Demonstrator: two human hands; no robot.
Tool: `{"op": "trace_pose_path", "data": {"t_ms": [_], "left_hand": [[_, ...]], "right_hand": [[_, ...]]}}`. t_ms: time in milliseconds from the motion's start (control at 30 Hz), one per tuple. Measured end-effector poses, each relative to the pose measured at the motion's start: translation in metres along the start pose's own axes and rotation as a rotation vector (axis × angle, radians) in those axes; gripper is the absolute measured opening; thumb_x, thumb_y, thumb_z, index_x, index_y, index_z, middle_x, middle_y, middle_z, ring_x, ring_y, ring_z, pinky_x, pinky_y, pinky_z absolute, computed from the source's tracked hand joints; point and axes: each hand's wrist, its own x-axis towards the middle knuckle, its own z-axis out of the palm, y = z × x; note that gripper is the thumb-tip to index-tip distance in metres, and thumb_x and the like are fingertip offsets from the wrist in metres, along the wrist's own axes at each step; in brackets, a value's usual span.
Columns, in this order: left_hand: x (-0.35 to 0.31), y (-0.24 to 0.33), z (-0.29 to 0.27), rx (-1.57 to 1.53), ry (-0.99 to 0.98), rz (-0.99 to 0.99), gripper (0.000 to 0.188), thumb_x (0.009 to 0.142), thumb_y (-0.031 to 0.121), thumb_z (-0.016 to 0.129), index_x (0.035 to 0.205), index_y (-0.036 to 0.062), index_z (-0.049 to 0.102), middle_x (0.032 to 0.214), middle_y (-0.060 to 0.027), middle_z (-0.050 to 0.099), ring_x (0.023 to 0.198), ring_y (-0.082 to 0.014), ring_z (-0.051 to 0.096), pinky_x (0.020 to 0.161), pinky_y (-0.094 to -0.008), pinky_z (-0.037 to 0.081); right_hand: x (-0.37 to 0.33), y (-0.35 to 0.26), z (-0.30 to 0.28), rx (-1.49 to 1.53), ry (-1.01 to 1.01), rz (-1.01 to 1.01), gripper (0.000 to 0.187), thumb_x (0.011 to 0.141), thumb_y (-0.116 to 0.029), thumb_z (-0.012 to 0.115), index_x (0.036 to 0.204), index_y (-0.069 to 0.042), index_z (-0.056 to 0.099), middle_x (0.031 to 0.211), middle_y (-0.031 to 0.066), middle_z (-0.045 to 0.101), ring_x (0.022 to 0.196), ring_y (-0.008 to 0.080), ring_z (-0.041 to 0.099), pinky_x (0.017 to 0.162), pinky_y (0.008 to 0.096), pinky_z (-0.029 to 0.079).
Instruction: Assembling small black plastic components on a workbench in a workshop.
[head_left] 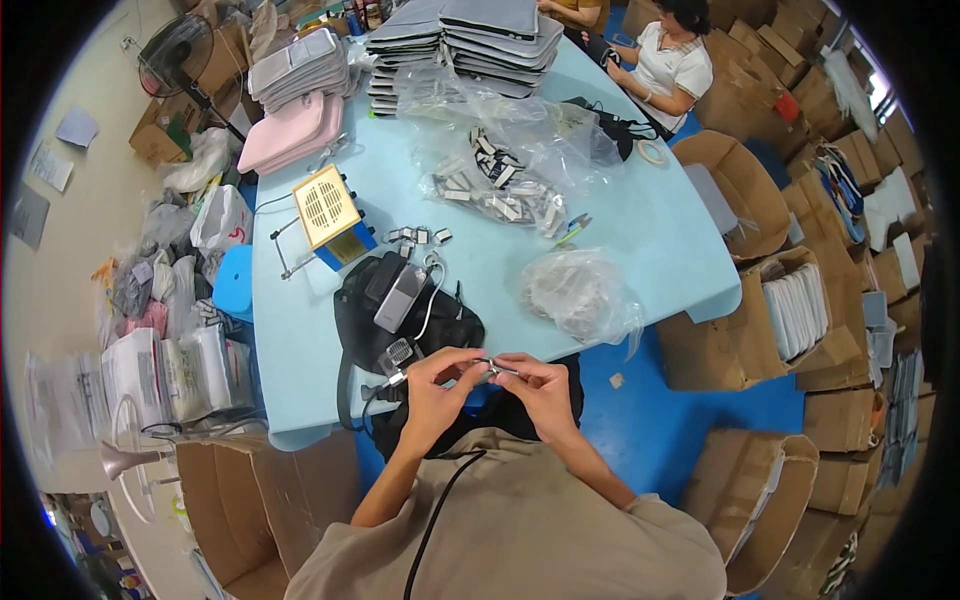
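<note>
Above the near edge of the table, my left hand (440, 388) and my right hand (541, 392) meet with fingertips pinched. Between them is a small silvery piece (493, 368), too small and too covered by the fingers to name. Just left of my hands a black bag (445, 322) lies on the table. On it rest a grey power bank (401, 298) with a white cable (434, 318) and a small grey device with a grille (398, 352). Several small grey-and-white pieces (420, 237) lie loose beyond the bag.
A gold-and-blue box device (335, 215) stands on the light blue table (655, 230). Further off lie a clear bag of small pieces (500, 185), another plastic bag (575, 290), stacked grey cases (500, 45) and pink cases (290, 132). Cardboard boxes (740, 340) flank me; a person (672, 65) sits far right.
</note>
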Motion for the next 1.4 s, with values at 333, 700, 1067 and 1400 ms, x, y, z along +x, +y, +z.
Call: {"op": "trace_pose_path", "data": {"t_ms": [333,700,1067,1400], "left_hand": [[-0.017,-0.006,0.035,-0.240,0.253,0.010,0.023,0.095,-0.002,0.070,0.117,-0.0073,0.069,0.128,-0.0119,0.058,0.107,-0.0157,0.064,0.089,-0.0279,0.056],[-0.021,-0.030,0.024,-0.272,0.255,-0.027,0.030,0.091,-0.003,0.074,0.120,-0.0069,0.070,0.120,-0.0128,0.067,0.106,-0.0164,0.066,0.091,-0.0264,0.053],[-0.028,-0.017,0.009,-0.389,0.202,-0.169,0.020,0.094,-0.003,0.071,0.114,-0.0058,0.071,0.105,-0.0068,0.073,0.093,-0.0094,0.067,0.084,-0.0233,0.053],[-0.033,-0.023,-0.008,-0.100,0.101,-0.049,0.022,0.093,-0.002,0.070,0.115,-0.0040,0.071,0.103,-0.0091,0.076,0.090,-0.0117,0.069,0.083,-0.0243,0.054]], "right_hand": [[0.000,0.012,0.013,-0.185,0.125,-0.239,0.019,0.093,0.005,0.070,0.111,0.006,0.075,0.117,0.0170,0.068,0.102,0.0181,0.068,0.089,0.0289,0.058],[0.000,-0.004,0.016,-0.561,-0.051,-0.286,0.022,0.095,0.005,0.066,0.116,0.004,0.073,0.111,0.0111,0.070,0.101,0.0154,0.068,0.086,0.0267,0.056],[0.005,0.008,0.013,-0.324,0.006,-0.207,0.021,0.085,0.007,0.078,0.105,0.004,0.073,0.107,0.0112,0.069,0.096,0.0160,0.069,0.083,0.0293,0.060],[0.001,0.014,0.010,-0.330,-0.123,-0.164,0.022,0.086,0.011,0.075,0.108,0.005,0.075,0.107,0.0121,0.067,0.094,0.0157,0.069,0.081,0.0265,0.059]]}}
